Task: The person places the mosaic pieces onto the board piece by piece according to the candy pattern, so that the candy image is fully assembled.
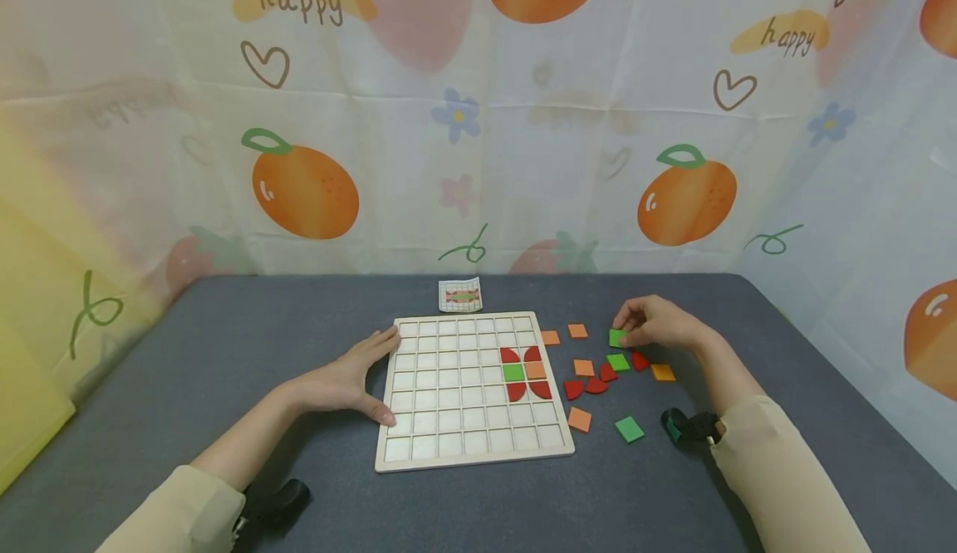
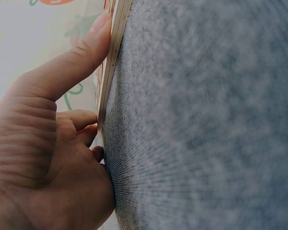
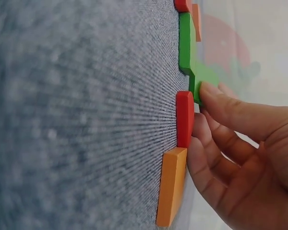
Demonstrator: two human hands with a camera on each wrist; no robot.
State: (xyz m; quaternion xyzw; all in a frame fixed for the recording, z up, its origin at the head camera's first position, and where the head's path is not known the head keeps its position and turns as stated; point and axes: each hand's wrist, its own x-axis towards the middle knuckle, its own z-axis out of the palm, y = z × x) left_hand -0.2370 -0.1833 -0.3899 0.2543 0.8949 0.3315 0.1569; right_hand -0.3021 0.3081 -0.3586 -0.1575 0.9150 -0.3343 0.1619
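A pale gridded board (image 1: pixel 449 374) lies flat on the dark table. My left hand (image 1: pixel 340 379) rests along its left side, thumb and fingers spread apart, with the thumb (image 2: pixel 89 48) touching the board's edge (image 2: pixel 108 72). In the grid's right part sit a green square (image 1: pixel 512 373), an orange square (image 1: pixel 535 370) and several red quarter-round pieces (image 1: pixel 516 391). Right of the board, my right hand (image 1: pixel 658 323) pinches a green square tile (image 1: pixel 616 338) between thumb and fingers. In the right wrist view, a red piece (image 3: pixel 184 119) and an orange tile (image 3: pixel 172 187) lie beside the fingers.
Loose orange tiles (image 1: pixel 584 368), red pieces (image 1: pixel 596 385) and green tiles (image 1: pixel 630 429) are scattered right of the board. A small card with a printed pattern (image 1: pixel 460 296) is behind the board. A printed curtain (image 1: pixel 478 179) hangs beyond the table's far edge.
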